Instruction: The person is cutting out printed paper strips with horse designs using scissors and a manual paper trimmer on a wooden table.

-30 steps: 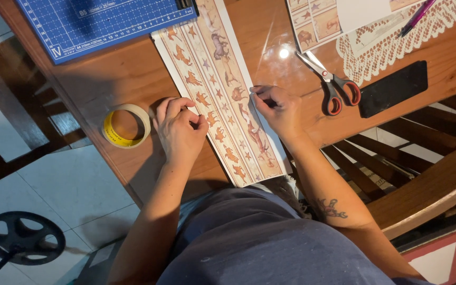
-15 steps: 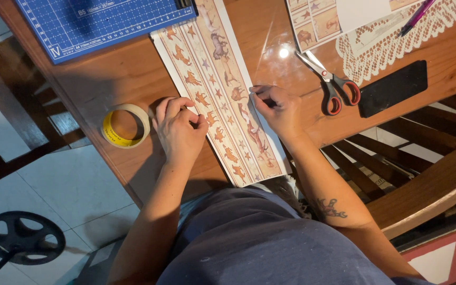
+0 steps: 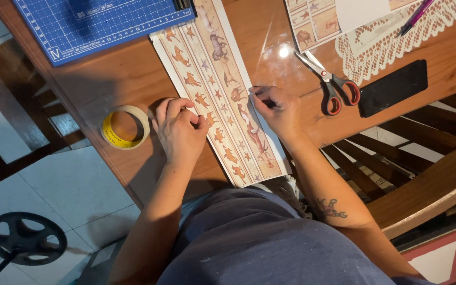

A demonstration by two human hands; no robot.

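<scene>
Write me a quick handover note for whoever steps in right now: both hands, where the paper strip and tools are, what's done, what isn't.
Left hand: curled, knuckles pressing the left edge of the printed paper strip; holds nothing.
Right hand: fingertips pinched at the strip's right edge, on something small and dark I cannot identify.
Strip lies flat on the wooden table, its far end by the blue cutting mat.
Tape roll beside the left hand; scissors right of the right hand, untouched.
No cut or tape visible on the strip.

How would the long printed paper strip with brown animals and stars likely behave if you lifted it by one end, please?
The long printed paper strip lies flat and thin on the wooden table, so it probably droops and weighs little. Both the left hand and right hand rest on it, suggesting it slides easily.
</scene>
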